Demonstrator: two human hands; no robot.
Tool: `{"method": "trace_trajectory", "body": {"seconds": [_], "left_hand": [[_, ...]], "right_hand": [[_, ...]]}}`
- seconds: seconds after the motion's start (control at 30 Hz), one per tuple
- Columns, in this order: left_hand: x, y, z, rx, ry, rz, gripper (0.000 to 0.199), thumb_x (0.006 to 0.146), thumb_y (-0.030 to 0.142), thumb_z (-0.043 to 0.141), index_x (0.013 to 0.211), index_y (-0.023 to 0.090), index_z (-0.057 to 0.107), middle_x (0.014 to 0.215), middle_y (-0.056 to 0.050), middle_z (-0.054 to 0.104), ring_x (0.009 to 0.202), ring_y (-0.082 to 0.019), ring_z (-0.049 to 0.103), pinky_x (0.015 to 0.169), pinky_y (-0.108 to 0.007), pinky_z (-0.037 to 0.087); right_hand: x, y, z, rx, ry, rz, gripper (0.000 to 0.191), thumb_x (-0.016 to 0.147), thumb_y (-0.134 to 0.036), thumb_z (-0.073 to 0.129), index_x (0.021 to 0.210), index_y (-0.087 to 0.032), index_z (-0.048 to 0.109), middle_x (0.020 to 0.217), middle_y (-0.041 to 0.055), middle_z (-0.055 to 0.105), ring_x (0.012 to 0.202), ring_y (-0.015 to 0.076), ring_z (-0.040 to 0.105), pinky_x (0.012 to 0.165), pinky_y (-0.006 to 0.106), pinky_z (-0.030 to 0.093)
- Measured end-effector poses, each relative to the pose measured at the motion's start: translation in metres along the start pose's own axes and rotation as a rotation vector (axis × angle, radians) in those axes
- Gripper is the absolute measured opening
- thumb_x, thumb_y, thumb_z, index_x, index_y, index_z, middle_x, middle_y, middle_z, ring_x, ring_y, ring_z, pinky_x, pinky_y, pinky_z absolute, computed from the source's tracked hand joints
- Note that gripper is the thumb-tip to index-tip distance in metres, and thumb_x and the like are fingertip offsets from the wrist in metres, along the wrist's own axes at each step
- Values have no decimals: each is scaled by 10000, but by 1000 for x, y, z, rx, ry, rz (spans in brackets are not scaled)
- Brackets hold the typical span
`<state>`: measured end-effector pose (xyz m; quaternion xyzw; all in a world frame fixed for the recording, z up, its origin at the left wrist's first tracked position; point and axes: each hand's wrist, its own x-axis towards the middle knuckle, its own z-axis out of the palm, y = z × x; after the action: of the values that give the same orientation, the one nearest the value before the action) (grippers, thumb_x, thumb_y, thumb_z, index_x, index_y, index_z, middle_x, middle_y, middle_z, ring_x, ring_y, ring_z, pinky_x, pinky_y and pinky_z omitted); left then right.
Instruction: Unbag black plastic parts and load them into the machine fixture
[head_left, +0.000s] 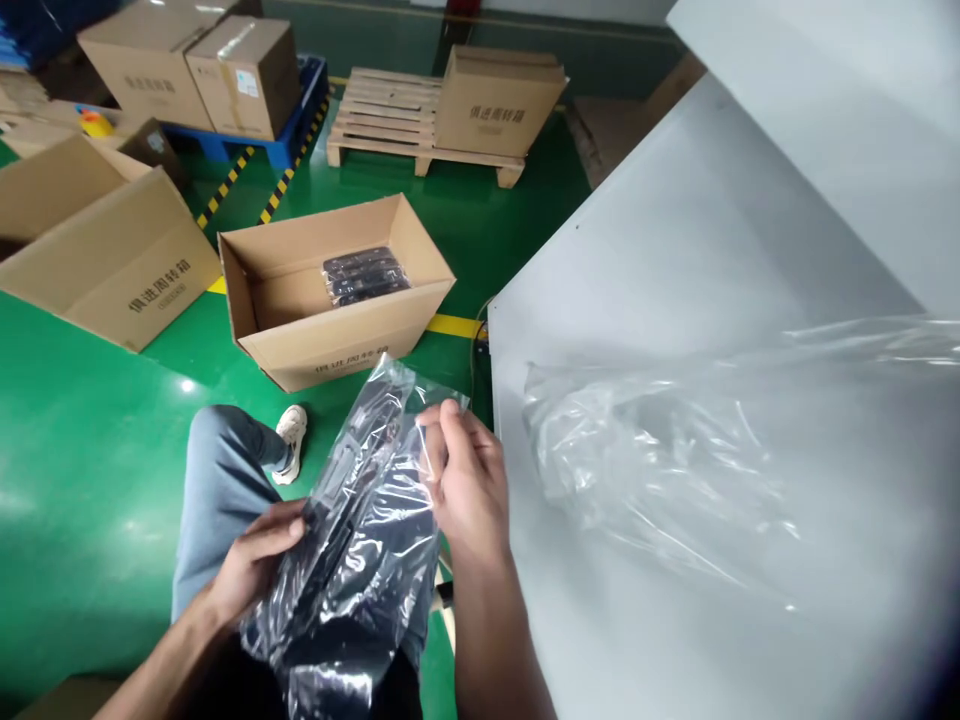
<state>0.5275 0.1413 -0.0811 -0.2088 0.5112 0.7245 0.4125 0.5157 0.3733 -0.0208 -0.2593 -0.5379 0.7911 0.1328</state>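
A clear plastic bag (pixel 390 500) with dark, long parts inside lies across my lap, tilted up toward its top edge. My left hand (pixel 262 550) grips the bag's left side, thumb on top and fingers under it. With thumb and fingers pinched, my right hand (pixel 469 470) holds the upper right corner of the bag. The exact kind of the dark parts cannot be made out through the shiny film. Just beyond the bag stands an open cardboard box (pixel 345 330), with several dark wrapped parts (pixel 366 276) lying inside at its right end.
To the right is a light grey table (pixel 600 300) with loose clear plastic bags (pixel 645 450) on it. Another open carton (pixel 112 260) stands at left. Farther back are a wooden pallet (pixel 382 115) with a box (pixel 495 105) and a blue pallet (pixel 289 140) bearing cartons.
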Motion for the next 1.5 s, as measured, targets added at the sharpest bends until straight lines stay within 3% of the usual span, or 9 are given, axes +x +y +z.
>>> {"method": "trace_trajectory", "body": {"seconds": [0.17,0.43,0.67,0.83,0.93,1.07,1.17,1.37,1.5], "left_hand": [[12,18,12,197,-262,193,785,711,713,899,1340,271,740,1335,-118,736,1269,-361,651,1000,-395,565],[14,10,26,308,276,153,866,504,825,914,1089,195,804,1259,-147,777,1319,-411,628,1111,-462,514],[7,23,13,85,80,-70,884,553,859,880,1061,141,789,947,-141,791,775,-284,733,627,-342,583],[14,35,22,12,38,-60,960,535,862,902,1130,121,769,835,-91,767,561,-169,631,521,-271,529],[21,42,29,51,101,25,985,511,920,863,1076,119,770,734,-72,731,596,-221,674,545,-297,553],[26,50,32,3,201,46,1046,428,919,891,1068,103,762,705,-68,717,607,-253,694,540,-323,580],[27,57,30,-123,158,23,1016,478,844,940,1160,113,757,800,-68,755,589,-209,678,500,-288,573],[31,60,23,-239,72,23,627,839,695,802,1052,105,773,740,-68,740,505,-166,644,438,-248,557],[34,58,25,-229,-1,59,701,722,712,892,1083,123,775,794,-66,753,564,-182,671,486,-269,595]], "right_hand": [[-16,-2,5,19,-78,-20,515,951,-753,627,826,-255,592,375,-137,404,245,69,280,282,228,209],[-8,1,-10,-139,98,-112,533,969,-739,619,811,-230,633,398,-106,451,288,68,362,325,222,257],[11,-1,-39,-146,216,-13,577,861,-776,722,767,-211,648,387,-104,422,281,60,311,316,227,217],[11,4,-41,-183,182,26,809,838,-881,624,1259,-194,694,899,81,803,630,189,746,454,249,512],[-3,19,-33,-245,43,89,925,783,-889,673,1408,-211,612,1169,145,783,881,257,800,595,315,634],[-28,38,-23,-326,-204,206,616,879,-725,721,1223,-215,698,764,0,697,611,159,695,547,268,564],[-34,43,-26,-351,-190,203,489,942,-689,669,1027,-209,698,547,-83,506,418,97,498,444,238,421],[-22,42,-48,-354,-165,191,515,865,-712,752,975,-215,671,530,-101,449,391,80,381,395,241,290],[-21,40,-55,-380,-178,160,474,871,-668,767,984,-215,685,548,-97,446,406,83,391,410,245,298]]}}
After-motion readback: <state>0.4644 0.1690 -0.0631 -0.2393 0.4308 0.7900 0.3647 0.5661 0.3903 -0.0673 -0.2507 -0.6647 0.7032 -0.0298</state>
